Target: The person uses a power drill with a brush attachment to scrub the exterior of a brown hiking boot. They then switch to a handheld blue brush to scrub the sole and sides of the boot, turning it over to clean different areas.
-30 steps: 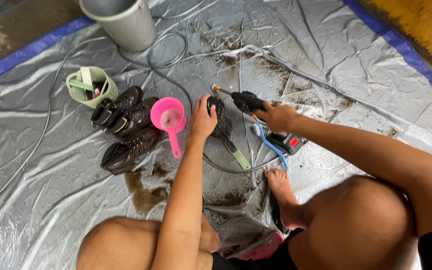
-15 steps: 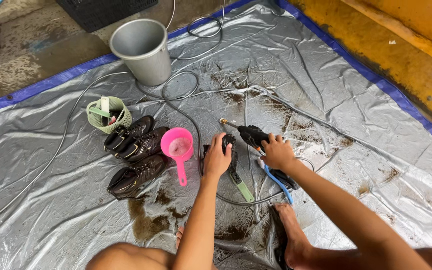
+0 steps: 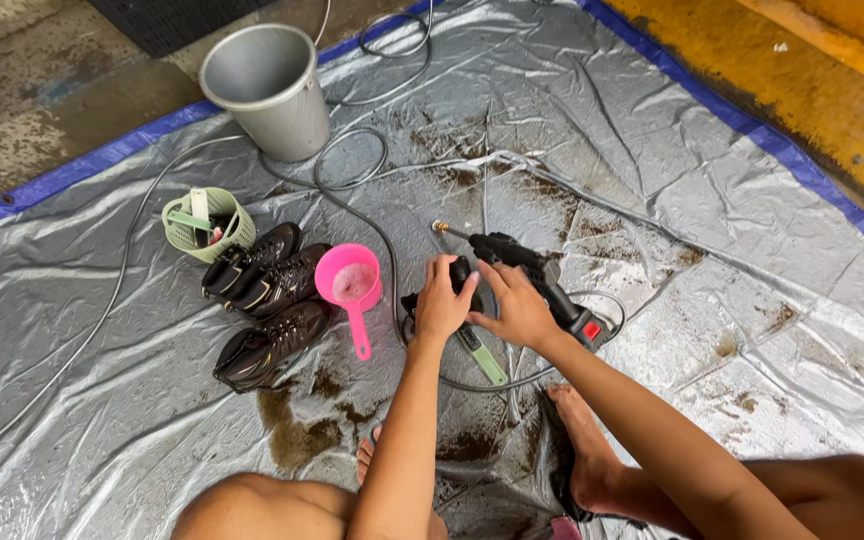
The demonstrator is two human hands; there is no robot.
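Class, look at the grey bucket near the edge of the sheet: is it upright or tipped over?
Upright. The grey bucket stands on its base on the silver sheet, its round open mouth facing up toward the camera.

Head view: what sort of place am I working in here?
Probably an outdoor wash-down spot on the ground. A wet, mud-streaked silver tarp covers the floor beside bare concrete, with a grey bucket, a hose and muddy dark boots. Both hands rest on a black spray gun.

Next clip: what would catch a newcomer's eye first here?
Both hands, left hand and right hand, meet on a black spray gun at the middle of the muddy silver tarp. Left of them lie a bright pink scoop and dark boots; a grey bucket stands at the far edge.
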